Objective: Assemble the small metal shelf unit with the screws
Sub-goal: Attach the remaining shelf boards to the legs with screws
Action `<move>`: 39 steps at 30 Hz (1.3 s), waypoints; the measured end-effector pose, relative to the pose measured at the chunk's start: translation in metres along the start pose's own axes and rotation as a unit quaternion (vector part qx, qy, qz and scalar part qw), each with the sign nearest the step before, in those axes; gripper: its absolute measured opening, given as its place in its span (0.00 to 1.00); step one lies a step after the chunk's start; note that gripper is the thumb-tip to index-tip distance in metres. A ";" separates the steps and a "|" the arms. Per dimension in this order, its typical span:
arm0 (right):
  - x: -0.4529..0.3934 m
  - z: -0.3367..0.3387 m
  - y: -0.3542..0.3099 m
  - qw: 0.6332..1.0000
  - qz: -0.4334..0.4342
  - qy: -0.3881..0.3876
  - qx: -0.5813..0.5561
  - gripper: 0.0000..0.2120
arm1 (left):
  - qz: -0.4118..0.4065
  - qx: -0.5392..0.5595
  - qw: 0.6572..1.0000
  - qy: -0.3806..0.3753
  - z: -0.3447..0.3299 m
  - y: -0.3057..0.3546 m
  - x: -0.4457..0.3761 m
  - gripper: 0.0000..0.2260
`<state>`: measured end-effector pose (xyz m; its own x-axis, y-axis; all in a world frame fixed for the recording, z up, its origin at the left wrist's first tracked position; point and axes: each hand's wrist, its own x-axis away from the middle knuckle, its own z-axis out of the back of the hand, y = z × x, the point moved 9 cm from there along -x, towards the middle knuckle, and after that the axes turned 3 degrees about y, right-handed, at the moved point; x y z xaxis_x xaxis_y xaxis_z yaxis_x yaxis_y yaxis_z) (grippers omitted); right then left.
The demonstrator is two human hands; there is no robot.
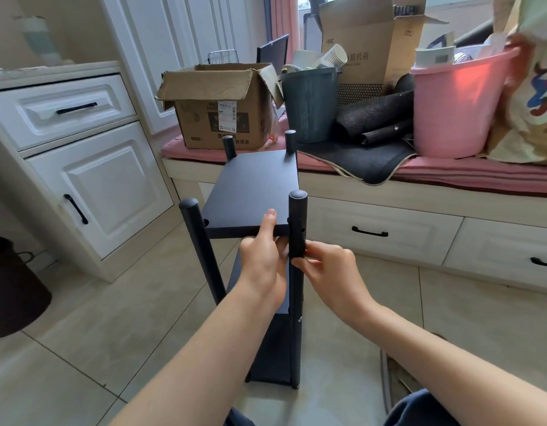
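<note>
Head view, read left to right. White cabinet [81, 167] stood at far left. The black shelf unit [253, 192] stood upright on the tiled floor [112, 318], centre frame, in front of the window bench [450, 179]. Near-left post [201, 250] stood free, no hand on it. Left hand [263, 259] gripped the front edge of the top shelf board [250, 186], thumb on top and fingers curled beneath, probably to keep the board level with the post holes. Right hand [330, 269] pinched at the near-right post [297, 229] just below the board, likely starting a screw; the screw itself could not be made out. Behind on the bench: cardboard box [216, 109], dark bin [309, 106], pink bucket [456, 112].
</note>
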<state>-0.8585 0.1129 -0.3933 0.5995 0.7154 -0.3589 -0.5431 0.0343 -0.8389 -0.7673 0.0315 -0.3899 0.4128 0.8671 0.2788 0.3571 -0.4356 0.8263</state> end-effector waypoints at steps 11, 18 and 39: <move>-0.017 0.000 0.009 1.000 -0.002 0.020 0.023 0.12 | -0.034 -0.039 0.997 -0.056 -0.019 0.002 -0.020 0.22; -0.023 0.026 0.029 0.999 -0.021 0.006 0.030 0.14 | -0.035 0.000 0.998 -0.049 -0.026 -0.012 -0.023 0.22; 0.152 0.068 0.409 0.880 -0.397 -0.120 0.232 0.08 | -0.106 -0.021 0.991 -0.083 -0.042 -0.015 -0.028 0.13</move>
<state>-1.0295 0.2837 -0.7633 0.7868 0.4631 0.4081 -0.2251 0.8309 -0.5089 -0.8194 0.0244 -0.3894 0.4648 0.8853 0.0151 0.4168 -0.2337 0.8784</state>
